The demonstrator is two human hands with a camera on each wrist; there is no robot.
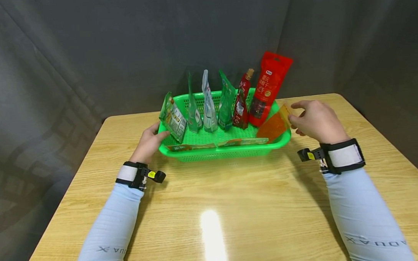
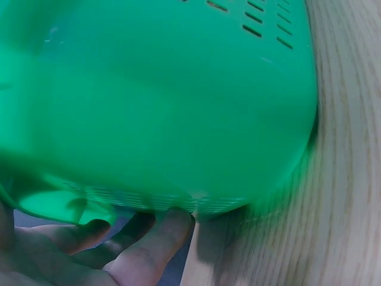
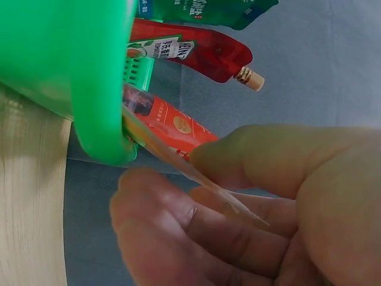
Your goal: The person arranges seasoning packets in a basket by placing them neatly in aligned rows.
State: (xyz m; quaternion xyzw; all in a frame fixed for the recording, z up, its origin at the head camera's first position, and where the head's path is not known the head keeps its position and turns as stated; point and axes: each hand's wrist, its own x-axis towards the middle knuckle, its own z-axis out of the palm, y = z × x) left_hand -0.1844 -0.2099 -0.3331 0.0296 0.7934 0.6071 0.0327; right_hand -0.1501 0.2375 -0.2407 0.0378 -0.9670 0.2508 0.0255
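Note:
A green plastic basket (image 1: 225, 152) stands at the back of the table with packets upright inside it. My left hand (image 1: 150, 142) grips its left end, thumb at the rim; in the left wrist view the left fingers (image 2: 149, 244) lie under the rim. At the right end, my right hand (image 1: 316, 119) pinches the clear upper edge of a flat orange packet (image 1: 273, 127), which leans out over the rim. The right wrist view shows that packet (image 3: 172, 156) edge-on between thumb and fingers. Beside it leans a tall red snack bag (image 1: 271, 86).
A red ketchup pouch (image 1: 242, 99), several green and clear pouches (image 1: 209, 107) and a green snack bag (image 1: 174, 119) stand in the basket. Flat packets (image 1: 243, 141) line its front wall. A dark grey curtain (image 1: 163, 40) hangs behind the wooden table (image 1: 261, 209).

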